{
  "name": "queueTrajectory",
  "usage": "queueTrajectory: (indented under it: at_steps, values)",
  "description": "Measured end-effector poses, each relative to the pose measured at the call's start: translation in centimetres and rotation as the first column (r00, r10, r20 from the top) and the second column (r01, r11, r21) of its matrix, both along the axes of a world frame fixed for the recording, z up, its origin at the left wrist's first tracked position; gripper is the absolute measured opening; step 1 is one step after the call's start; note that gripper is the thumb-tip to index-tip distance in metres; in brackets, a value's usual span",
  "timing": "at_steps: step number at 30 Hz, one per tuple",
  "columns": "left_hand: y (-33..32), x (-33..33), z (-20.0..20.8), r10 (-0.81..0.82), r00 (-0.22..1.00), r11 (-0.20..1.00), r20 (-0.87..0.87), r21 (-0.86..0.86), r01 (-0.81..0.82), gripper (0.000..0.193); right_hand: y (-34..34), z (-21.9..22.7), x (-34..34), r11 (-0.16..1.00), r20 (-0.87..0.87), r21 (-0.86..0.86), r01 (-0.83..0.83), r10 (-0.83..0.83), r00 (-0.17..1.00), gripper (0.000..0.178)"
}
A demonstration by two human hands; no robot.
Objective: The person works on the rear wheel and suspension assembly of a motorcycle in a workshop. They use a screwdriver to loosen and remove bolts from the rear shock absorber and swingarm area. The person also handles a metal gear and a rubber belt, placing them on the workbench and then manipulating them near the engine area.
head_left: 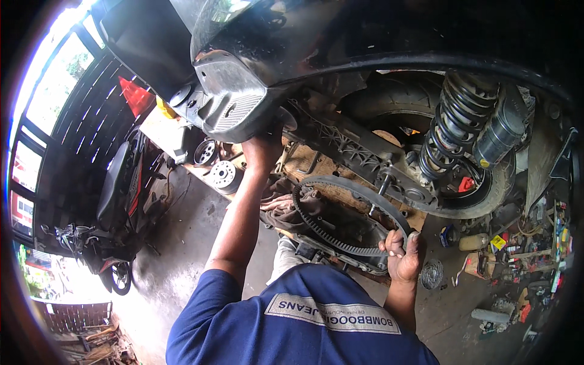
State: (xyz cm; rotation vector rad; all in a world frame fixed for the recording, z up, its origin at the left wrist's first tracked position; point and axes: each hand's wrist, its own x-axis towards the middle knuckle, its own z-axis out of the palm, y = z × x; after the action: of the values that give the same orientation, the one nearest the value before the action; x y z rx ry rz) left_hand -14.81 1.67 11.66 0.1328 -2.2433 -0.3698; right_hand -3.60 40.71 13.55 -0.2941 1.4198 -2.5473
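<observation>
A large black toothed drive belt (364,191) hangs as an open loop, and my right hand (404,258) is closed around its near right end. Beside the belt runs the long, ribbed engine casing (340,139) of a scooter, with a metal shaft (383,182) sticking out toward me. My left hand (263,153) reaches up under the scooter's black footboard panel (234,100), at the front end of the casing. Its fingers are hidden there. Below the belt lies a long removed casing cover (359,261), and a crumpled dark cloth (286,190) is next to it.
A round metal part with holes (225,175) and a dark drum-like part (205,152) sit left of my left forearm. The coil shock absorber (457,121) and rear tyre (496,204) are at right. Tools and parts (535,243) litter the right floor. Another motorbike (115,194) stands far left.
</observation>
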Motion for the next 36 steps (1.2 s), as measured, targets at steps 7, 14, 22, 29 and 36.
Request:
queueTrajectory:
  at_steps: [7,14,22,29,36]
  values:
    - [0.2,0.4,0.1,-0.045,0.996,0.986,-0.082,0.154,0.057,0.018,-0.1,0.3,0.4,1.0,-0.025,0.02,-0.002,0.002,1.0,0.051]
    - [1.4,2.4,-0.4,-0.093,0.996,0.781,-0.017,0.619,0.083,0.038,-0.4,1.3,0.6,0.997,-0.133,-0.071,-0.016,0.007,0.991,0.049]
    - [7.7,12.8,-7.2,-0.442,0.889,0.164,-0.118,0.964,0.21,0.058,-1.1,2.1,0.3,0.983,-0.119,-0.184,-0.003,-0.02,0.993,0.053]
    - [8.8,13.3,-5.2,-0.44,0.772,-0.477,-0.459,0.848,0.232,0.069,-3.9,3.1,-1.7,0.994,-0.22,-0.09,-0.065,0.044,0.974,0.061]
    - [4.6,8.6,1.9,-0.292,0.896,-0.565,-0.336,0.816,0.122,0.111,-7.8,2.5,-2.4,0.908,-0.339,0.418,0.032,0.124,0.933,0.043]
